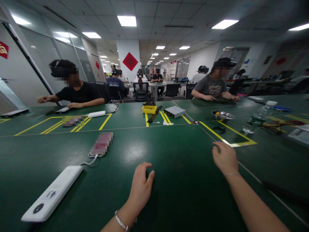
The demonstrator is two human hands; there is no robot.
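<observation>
My left hand [142, 184] hovers over or rests on the green table [169, 154], fingers loosely curved and thumb apart, holding nothing. Farther right, my right hand [225, 158] is also empty, its fingers bent and slightly spread near a yellow and white tape corner. A smartphone [101, 144] lies left of my left hand, its screen blurred. From it a white cable [93, 161] runs to a long white power bank [53, 193] at the front left. I cannot tell whether either hand touches the table.
A yellow bin [149, 109] with black items, a grey metal box [174, 111], a steel bowl [222, 115] and a water bottle [259, 117] stand across the table. Red cables [285, 123] lie right. Two people [82, 91] [213, 83] sit opposite, hands on the far side.
</observation>
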